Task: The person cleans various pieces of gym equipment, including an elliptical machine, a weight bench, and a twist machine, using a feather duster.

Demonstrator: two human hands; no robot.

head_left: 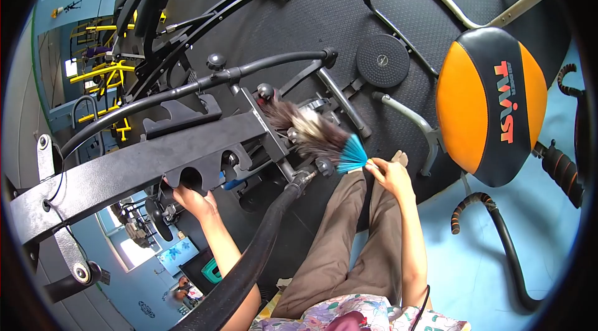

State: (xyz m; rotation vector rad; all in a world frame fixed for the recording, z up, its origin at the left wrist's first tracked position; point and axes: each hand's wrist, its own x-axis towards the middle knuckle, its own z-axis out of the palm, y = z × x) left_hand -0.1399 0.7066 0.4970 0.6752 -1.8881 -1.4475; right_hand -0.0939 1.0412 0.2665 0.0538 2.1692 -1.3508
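My right hand (391, 178) pinches a feather duster (314, 127) where its blue end meets the handle. The duster's brown and cream tuft spreads up and left, against the lower parts of a black gym machine (143, 158). It overlaps the end of the machine's wide beam, so the exact contact is hard to see. On the left, my left hand (198, 201) grips a notched black plate under that beam. Its fingertips are hidden behind the plate. A black padded bar (258, 256) passes between my two arms.
An orange and black twist seat (492, 107) stands at the right, with a round black disc (382, 61) and curved handles beside it. Bent black tubes (249, 69) and a knob (215, 61) rise from the machine. Yellow equipment (112, 72) and a person (182, 293) are farther off.
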